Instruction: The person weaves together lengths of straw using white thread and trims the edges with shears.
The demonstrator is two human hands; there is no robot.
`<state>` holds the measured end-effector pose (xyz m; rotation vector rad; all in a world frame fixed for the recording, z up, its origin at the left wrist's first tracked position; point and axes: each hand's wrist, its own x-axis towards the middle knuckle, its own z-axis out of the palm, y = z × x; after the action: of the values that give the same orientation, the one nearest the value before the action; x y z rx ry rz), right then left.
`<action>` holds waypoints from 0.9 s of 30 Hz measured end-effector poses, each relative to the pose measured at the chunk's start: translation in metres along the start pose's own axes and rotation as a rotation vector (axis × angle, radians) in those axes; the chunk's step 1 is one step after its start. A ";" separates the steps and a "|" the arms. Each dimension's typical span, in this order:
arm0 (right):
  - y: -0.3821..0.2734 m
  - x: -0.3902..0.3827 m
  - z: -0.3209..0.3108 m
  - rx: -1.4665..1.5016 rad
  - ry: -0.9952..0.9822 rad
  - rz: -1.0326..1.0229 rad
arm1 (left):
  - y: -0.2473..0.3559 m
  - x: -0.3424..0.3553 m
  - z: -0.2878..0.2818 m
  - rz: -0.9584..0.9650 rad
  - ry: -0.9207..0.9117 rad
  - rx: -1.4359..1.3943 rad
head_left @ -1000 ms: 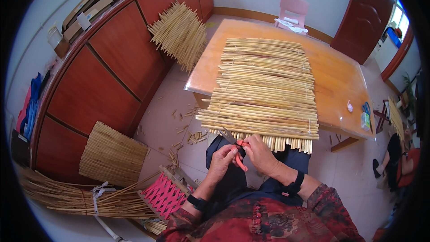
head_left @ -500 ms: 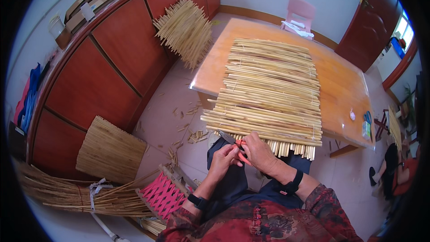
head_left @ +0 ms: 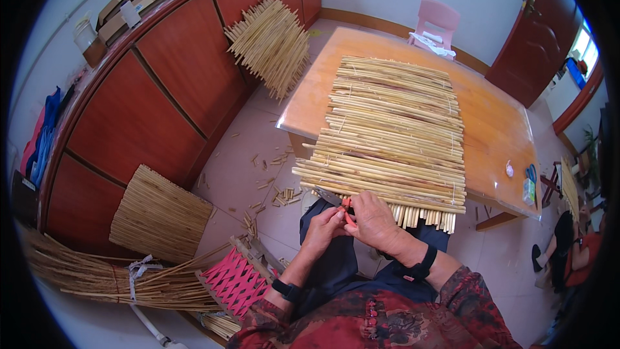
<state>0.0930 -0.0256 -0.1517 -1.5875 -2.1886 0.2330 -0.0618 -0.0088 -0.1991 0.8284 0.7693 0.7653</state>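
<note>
My right hand (head_left: 378, 223) grips red-handled metal shears (head_left: 329, 195), their dark blades angled up-left under the edge of a reed mat (head_left: 394, 129), which lies on the wooden table and hangs over its near edge. My left hand (head_left: 321, 229) is closed, fingertips together at the shears' red handles, just left of my right hand; whether it holds the shears or something small is hidden. More reed ends show beneath the mat's near edge, above my dark-trousered legs.
Red cabinets (head_left: 165, 84), reed mats (head_left: 158, 216), a reed bundle (head_left: 90, 271) and a pink-strapped stool (head_left: 236, 278) at left; cut pieces (head_left: 284, 195) on the floor. A pink chair (head_left: 436, 19) behind the table (head_left: 497, 136); a door (head_left: 523, 45) and a seated person (head_left: 575, 249) at right.
My right hand has shifted slightly up and closed further round the shears, covering more of the handles. The whole view has also shifted slightly.
</note>
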 end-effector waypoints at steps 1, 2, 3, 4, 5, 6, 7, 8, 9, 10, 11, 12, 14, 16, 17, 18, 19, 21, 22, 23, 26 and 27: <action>-0.002 0.000 0.000 -0.056 0.010 0.000 | 0.001 0.001 0.000 -0.005 -0.007 0.019; -0.004 0.001 0.001 -0.057 0.012 0.000 | 0.002 0.001 0.001 -0.009 -0.014 0.039; -0.006 0.002 0.001 -0.095 0.028 -0.009 | 0.004 0.001 0.001 -0.009 -0.013 0.040; -0.006 0.003 0.002 -0.133 0.043 -0.018 | 0.007 0.000 0.003 -0.019 -0.004 0.047; -0.005 0.003 0.004 -0.132 0.045 -0.018 | 0.009 0.000 0.003 -0.030 0.004 0.054; -0.004 0.003 0.007 -0.133 0.043 -0.007 | 0.009 0.000 0.003 -0.029 0.006 0.054; -0.004 0.004 0.009 -0.133 0.042 0.004 | 0.009 0.000 0.003 -0.021 -0.005 0.073; -0.005 0.005 0.009 -0.133 0.042 0.002 | 0.009 0.000 0.002 -0.013 -0.015 0.092; -0.006 0.007 0.007 -0.164 0.057 -0.003 | 0.010 0.000 0.001 -0.011 -0.015 0.092; -0.006 0.009 0.005 -0.195 0.072 -0.008 | 0.013 0.001 -0.002 -0.050 -0.034 0.159; -0.007 0.010 0.003 -0.196 0.072 -0.010 | 0.016 0.001 -0.006 -0.090 -0.052 0.225; -0.007 0.011 0.001 -0.240 0.044 -0.010 | 0.015 0.001 -0.014 -0.087 -0.054 0.225; -0.004 0.012 0.000 -0.287 0.016 -0.006 | 0.014 0.001 -0.035 -0.081 0.044 0.149; -0.001 0.013 0.004 -0.360 0.012 -0.034 | 0.019 0.002 -0.051 -0.084 0.158 0.158; 0.002 0.014 0.003 -0.360 0.013 -0.036 | 0.016 0.009 -0.059 0.042 0.253 0.131; 0.003 0.016 0.000 -0.351 -0.007 -0.053 | 0.018 0.011 -0.063 0.169 0.351 0.103; 0.004 0.018 -0.001 -0.344 -0.027 -0.070 | 0.019 0.018 -0.061 0.213 0.404 0.093; 0.008 0.021 0.005 -0.358 0.004 -0.082 | 0.023 0.032 -0.061 0.159 0.362 0.006; 0.010 0.022 0.007 -0.373 0.034 -0.092 | 0.025 0.038 -0.061 0.103 0.316 -0.081; 0.010 0.021 0.009 -0.374 0.035 -0.094 | 0.027 0.043 -0.060 0.105 0.316 -0.082; 0.012 0.021 0.011 -0.359 0.081 -0.117 | 0.032 0.052 -0.057 0.006 0.221 -0.180; 0.014 0.021 0.010 -0.353 0.068 -0.111 | 0.031 0.054 -0.059 -0.030 0.211 -0.132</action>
<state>0.0950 -0.0002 -0.1610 -1.6137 -2.3502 -0.2510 -0.0924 0.0696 -0.2151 0.6218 0.9063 0.8764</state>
